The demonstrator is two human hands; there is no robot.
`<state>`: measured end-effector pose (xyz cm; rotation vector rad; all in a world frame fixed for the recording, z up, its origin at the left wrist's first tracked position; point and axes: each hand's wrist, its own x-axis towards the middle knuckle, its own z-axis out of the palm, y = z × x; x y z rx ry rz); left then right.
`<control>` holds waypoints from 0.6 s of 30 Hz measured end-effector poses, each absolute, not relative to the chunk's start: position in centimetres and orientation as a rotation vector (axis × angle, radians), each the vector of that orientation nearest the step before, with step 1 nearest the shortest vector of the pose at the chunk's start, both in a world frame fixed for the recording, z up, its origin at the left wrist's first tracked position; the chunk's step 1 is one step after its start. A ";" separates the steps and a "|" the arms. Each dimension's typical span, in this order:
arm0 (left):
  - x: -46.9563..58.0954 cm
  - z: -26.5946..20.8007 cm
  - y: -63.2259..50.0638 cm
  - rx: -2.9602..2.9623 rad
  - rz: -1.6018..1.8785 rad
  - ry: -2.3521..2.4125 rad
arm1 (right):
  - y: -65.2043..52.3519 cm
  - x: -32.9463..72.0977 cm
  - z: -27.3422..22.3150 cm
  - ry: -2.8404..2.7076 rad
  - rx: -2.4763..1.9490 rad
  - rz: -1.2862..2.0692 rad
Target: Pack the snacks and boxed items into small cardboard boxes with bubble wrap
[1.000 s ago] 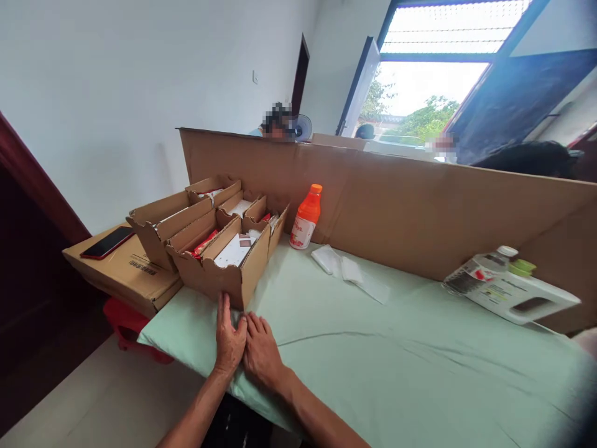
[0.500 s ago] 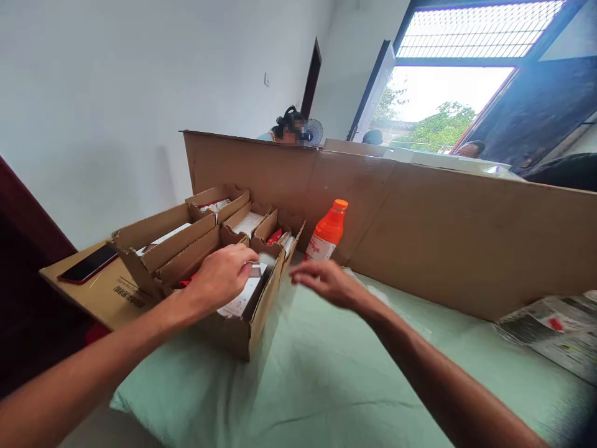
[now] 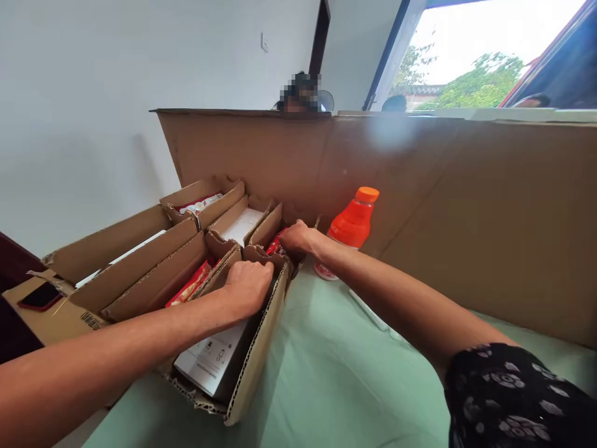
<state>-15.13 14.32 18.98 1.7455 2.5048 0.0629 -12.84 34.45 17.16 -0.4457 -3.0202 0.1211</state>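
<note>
My left hand is curled down into the front right cardboard compartment, above a white printed box. Its fingertips are hidden, so what they grip, if anything, cannot be seen. My right hand reaches into the small compartment behind it, its bent fingers beside a red packet. Whether they grip the packet or something under the hand is hidden. Right of that hand stands a bottle of orange-red drink with an orange cap, partly covered by my forearm.
Other cardboard compartments hold a red snack packet, a bubble-wrapped item and a red-and-white packet. A phone lies at the left. A tall cardboard panel stands behind the green cloth. Beyond it, a person's head shows.
My right hand has moved left and forward, from beside the bottle into the back right compartment. My left hand has sunk lower into the front one. The view has shifted closer and downward.
</note>
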 end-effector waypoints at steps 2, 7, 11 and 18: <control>-15.2 18.8 14.8 1.751 0.050 2.489 | 34.1 -12.5 16.8 -3.135 -0.449 0.057; -14.9 18.4 15.6 1.776 0.048 2.512 | 32.3 -11.7 19.7 -3.226 -0.462 -0.053; -14.9 19.3 14.3 1.776 0.085 2.588 | 31.7 -8.5 25.9 -3.094 -0.513 -0.027; -15.4 26.8 7.7 1.406 1.264 2.655 | 32.0 6.9 32.4 -2.705 -0.383 0.214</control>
